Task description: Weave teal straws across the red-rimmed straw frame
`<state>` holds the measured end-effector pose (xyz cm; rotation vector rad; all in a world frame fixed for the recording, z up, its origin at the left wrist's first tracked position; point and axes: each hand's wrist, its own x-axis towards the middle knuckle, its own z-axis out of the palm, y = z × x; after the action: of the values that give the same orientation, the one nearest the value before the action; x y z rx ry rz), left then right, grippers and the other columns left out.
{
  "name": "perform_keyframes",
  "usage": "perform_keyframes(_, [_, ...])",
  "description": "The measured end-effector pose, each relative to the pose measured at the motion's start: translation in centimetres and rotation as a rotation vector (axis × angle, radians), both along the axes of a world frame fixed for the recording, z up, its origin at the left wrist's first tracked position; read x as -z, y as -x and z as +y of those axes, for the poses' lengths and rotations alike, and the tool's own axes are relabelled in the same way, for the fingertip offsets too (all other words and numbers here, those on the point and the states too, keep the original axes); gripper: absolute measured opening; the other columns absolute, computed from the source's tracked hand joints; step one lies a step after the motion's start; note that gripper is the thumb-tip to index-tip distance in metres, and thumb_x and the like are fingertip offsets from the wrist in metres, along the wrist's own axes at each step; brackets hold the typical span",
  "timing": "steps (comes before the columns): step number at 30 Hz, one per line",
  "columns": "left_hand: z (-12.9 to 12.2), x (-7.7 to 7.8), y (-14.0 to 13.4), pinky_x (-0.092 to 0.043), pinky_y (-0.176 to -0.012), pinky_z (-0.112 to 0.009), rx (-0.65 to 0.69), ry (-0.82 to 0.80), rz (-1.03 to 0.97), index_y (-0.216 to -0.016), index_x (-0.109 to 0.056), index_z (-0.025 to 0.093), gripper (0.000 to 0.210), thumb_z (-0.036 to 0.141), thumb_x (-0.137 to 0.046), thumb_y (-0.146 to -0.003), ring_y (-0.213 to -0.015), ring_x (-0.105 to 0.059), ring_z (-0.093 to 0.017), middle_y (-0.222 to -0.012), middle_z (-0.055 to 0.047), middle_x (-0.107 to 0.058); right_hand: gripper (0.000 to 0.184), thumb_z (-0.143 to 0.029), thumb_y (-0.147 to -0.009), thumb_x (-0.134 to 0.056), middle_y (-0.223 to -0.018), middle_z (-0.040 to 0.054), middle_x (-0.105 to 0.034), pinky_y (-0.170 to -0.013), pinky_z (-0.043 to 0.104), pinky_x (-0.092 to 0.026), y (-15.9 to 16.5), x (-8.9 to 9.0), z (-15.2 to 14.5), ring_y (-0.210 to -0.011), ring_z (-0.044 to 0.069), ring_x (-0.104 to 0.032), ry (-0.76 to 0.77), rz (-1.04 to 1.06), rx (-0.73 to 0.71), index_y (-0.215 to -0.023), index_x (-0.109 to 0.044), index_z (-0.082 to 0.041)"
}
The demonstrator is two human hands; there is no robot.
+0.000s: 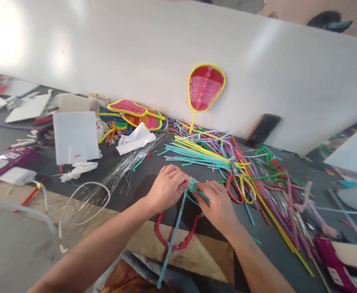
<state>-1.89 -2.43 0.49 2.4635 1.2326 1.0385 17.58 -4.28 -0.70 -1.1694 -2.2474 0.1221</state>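
Note:
Between my two hands is a shape made of fuzzy pipe cleaners. Its teal pipe cleaners (pixel 193 185) are bunched at the top, a red pipe cleaner loop (pixel 186 243) curves below, and a light blue pipe cleaner stem (pixel 175 228) runs down toward my lap. My left hand (pixel 171 187) is closed, its fingers pinching the teal bunch from the left. From the right, my right hand (pixel 216 203) grips the same bunch between thumb and fingers. Red-handled scissors (pixel 235 189) lie just beyond my right hand, partly among loose pipe cleaners.
Yellow and light blue pipe cleaners (pixel 202 152) are heaped ahead. A pink paddle shape with yellow edging (pixel 207 87) leans on the white partition (pixel 135 49), near a dark phone (pixel 263 129). Thin wires (pixel 120 167), a white box (pixel 76 136), a white cable (pixel 85 185) and a purple power strip (pixel 9 162) lie left.

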Motion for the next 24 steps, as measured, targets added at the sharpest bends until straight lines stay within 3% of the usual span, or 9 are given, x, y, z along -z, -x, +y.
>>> perform_keyframes(6, [-1.5, -0.5, -1.3, -0.039, -0.086, -0.036, 0.098, -0.181, -0.094, -0.073, -0.059, 0.019, 0.017, 0.024, -0.053, -0.088, -0.097, -0.047, -0.020, -0.087, -0.005, -0.059, 0.013, -0.018, -0.086, -0.050, -0.074, 0.0038, -0.065, -0.071, 0.032, -0.038, 1.5, 0.5, -0.5, -0.075, 0.018, -0.056, -0.010, 0.085, -0.065, -0.080, -0.061, -0.019])
perform_keyframes(10, [-1.4, 0.0, -1.2, -0.041, -0.091, -0.039, 0.160, -0.065, -0.117, -0.087, -0.058, 0.020, 0.012, 0.031, -0.053, -0.088, -0.101, -0.050, -0.021, -0.089, -0.005, -0.062, 0.014, -0.017, -0.086, -0.049, -0.070, 0.0027, -0.065, -0.070, 0.032, -0.038, 1.1, 0.5, -0.3, -0.072, 0.017, -0.057, -0.017, 0.120, -0.090, -0.078, -0.061, -0.019])
perform_keyframes(14, [-0.3, 0.9, -0.4, -0.038, -0.101, -0.044, 0.191, 0.074, -0.033, -0.110, -0.053, 0.017, 0.033, 0.031, -0.061, -0.082, -0.122, -0.042, -0.026, -0.112, -0.010, -0.059, 0.008, -0.016, -0.086, -0.055, -0.076, 0.0018, -0.069, -0.072, 0.032, -0.040, 0.3, 0.1, -0.1, -0.073, 0.016, -0.059, -0.005, 0.153, -0.053, -0.088, -0.062, -0.020])
perform_keyframes(18, [0.3, 2.2, -0.2, -0.035, -0.106, -0.044, 0.205, 0.069, 0.038, -0.098, -0.062, 0.019, 0.019, 0.012, -0.054, -0.082, -0.129, -0.039, -0.024, -0.117, -0.007, -0.060, 0.008, -0.015, -0.085, -0.058, -0.078, 0.0019, -0.070, -0.075, 0.033, -0.042, -0.1, 0.1, -0.1, -0.074, 0.016, -0.061, -0.069, 0.195, -0.060, -0.091, -0.062, -0.020])
perform_keyframes(24, [0.3, 3.3, -0.8, -0.037, -0.104, -0.044, 0.209, 0.071, 0.054, -0.092, -0.067, 0.020, 0.020, 0.014, -0.049, -0.086, -0.123, -0.049, -0.021, -0.113, -0.006, -0.066, 0.008, -0.018, -0.086, -0.058, -0.081, 0.0012, -0.072, -0.079, 0.035, -0.043, 0.3, -0.2, -0.3, -0.074, 0.015, -0.064, -0.086, 0.141, -0.124, -0.092, -0.062, -0.022])
